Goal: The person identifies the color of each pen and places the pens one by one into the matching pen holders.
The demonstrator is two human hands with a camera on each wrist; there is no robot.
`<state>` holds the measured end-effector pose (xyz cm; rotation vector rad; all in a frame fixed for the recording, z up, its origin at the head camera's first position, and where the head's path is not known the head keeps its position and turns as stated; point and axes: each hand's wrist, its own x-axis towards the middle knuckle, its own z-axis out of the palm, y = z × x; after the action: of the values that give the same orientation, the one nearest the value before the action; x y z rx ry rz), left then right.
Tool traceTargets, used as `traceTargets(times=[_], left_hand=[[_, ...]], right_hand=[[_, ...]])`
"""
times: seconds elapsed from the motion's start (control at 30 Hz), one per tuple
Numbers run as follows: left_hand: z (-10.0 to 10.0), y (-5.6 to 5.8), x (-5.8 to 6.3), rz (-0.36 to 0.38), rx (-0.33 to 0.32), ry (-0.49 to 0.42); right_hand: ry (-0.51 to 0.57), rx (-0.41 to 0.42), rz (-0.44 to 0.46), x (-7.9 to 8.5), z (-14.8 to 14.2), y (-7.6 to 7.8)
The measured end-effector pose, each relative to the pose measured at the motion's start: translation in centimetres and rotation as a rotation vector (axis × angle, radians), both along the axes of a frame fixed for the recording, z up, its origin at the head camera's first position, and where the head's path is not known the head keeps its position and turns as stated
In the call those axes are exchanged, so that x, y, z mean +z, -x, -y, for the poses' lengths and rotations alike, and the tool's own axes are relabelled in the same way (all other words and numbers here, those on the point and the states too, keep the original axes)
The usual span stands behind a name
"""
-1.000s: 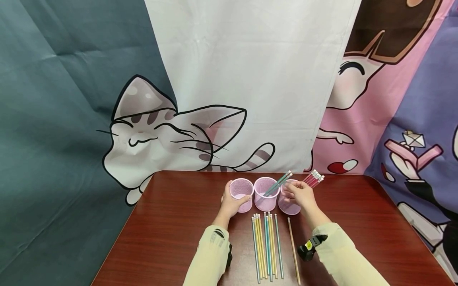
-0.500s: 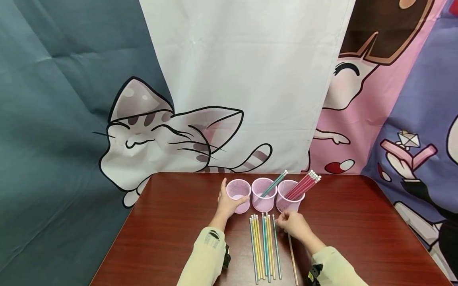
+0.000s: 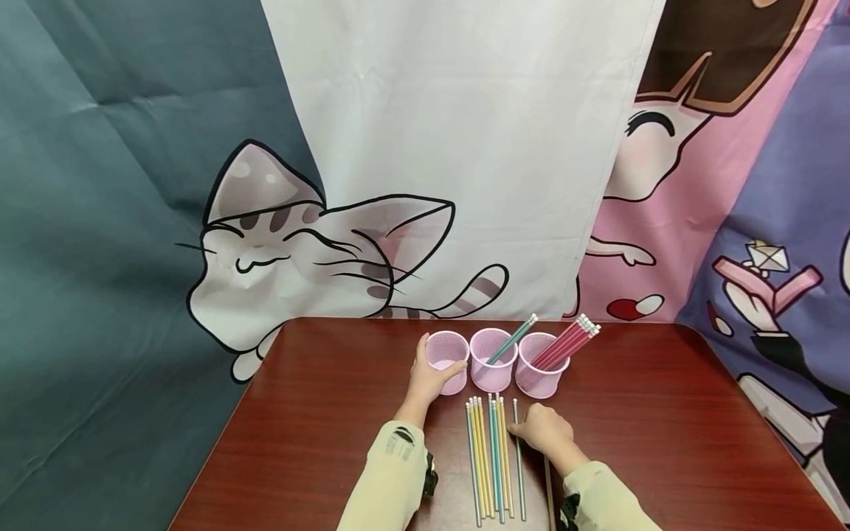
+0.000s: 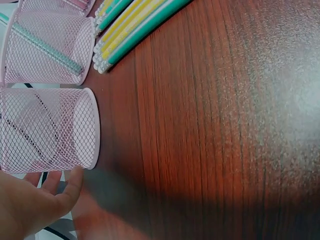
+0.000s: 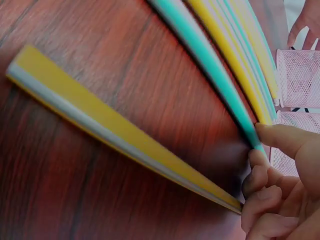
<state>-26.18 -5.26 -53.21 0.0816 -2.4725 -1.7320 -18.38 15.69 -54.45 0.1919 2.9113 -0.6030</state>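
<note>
Three pink mesh pencil cups stand in a row. My left hand (image 3: 425,380) holds the left cup (image 3: 448,346), thumb across its front and fingers along its left side. Green pencils (image 3: 514,338) lean in the middle cup (image 3: 488,377), and a bunch of red pencils (image 3: 566,346) leans in the right cup (image 3: 536,383). Below that cup, my right hand (image 3: 546,428) pinches a single green pencil (image 3: 521,483) near its eraser end, between thumb and finger. In the right wrist view this green pencil (image 5: 225,95) runs in between the fingertips.
Yellow and green pencils (image 3: 482,472) lie side by side on the brown table (image 3: 319,442), left of the right hand. A lone gold pencil (image 5: 120,130) lies under the right hand and wrist. A printed cloth backdrop (image 3: 465,147) hangs behind the table.
My right hand has let go of the red pencils, now in the right cup, and come down to the green pencil, which has shifted slightly right. The left hand stays at its cup.
</note>
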Motion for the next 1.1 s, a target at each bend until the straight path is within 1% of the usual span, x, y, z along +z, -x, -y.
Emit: traceTargets(times=[0.1,0.2,0.3,0.4,0.47,0.53,0.63,0.7,0.87,1.03,1.1], left_hand=[[0.0,0.0,0.1,0.008,-0.007,0.001],[-0.1,0.1,-0.1,0.015,-0.005,0.004],[-0.1,0.2,-0.3,0.015,-0.004,0.010],[-0.1,0.3,-0.4,0.013,0.000,0.009],[-0.1,0.2,-0.4,0.003,0.003,0.008],[0.0,0.2,-0.3,0.009,0.006,0.005],[0.0,0.1,-0.2,0.017,0.006,0.005],[0.0,0.0,-0.2,0.025,0.005,0.000],[0.1,0.1,-0.4,0.022,0.003,-0.002],[0.1,0.2,-0.5,0.019,0.004,-0.019],[0.0,0.2,-0.6,0.012,0.002,-0.026]], right_hand=[[0.007,-0.007,0.009,0.1,0.1,0.0],[0.017,-0.013,0.008,0.1,0.2,0.0],[0.032,-0.018,-0.009,0.3,0.2,0.0],[0.080,-0.019,-0.047,0.6,0.1,0.0],[0.149,-0.020,-0.079,0.9,0.1,0.0],[0.240,-0.031,-0.102,1.3,0.1,0.0],[0.399,-0.066,-0.106,2.0,0.0,-0.1],[0.481,-0.096,-0.102,2.5,-0.1,-0.1],[0.594,-0.131,-0.128,4.0,-0.7,0.3],[0.753,-0.136,-0.121,5.5,-1.3,0.9],[0.779,-0.131,-0.126,6.0,-1.4,1.2]])
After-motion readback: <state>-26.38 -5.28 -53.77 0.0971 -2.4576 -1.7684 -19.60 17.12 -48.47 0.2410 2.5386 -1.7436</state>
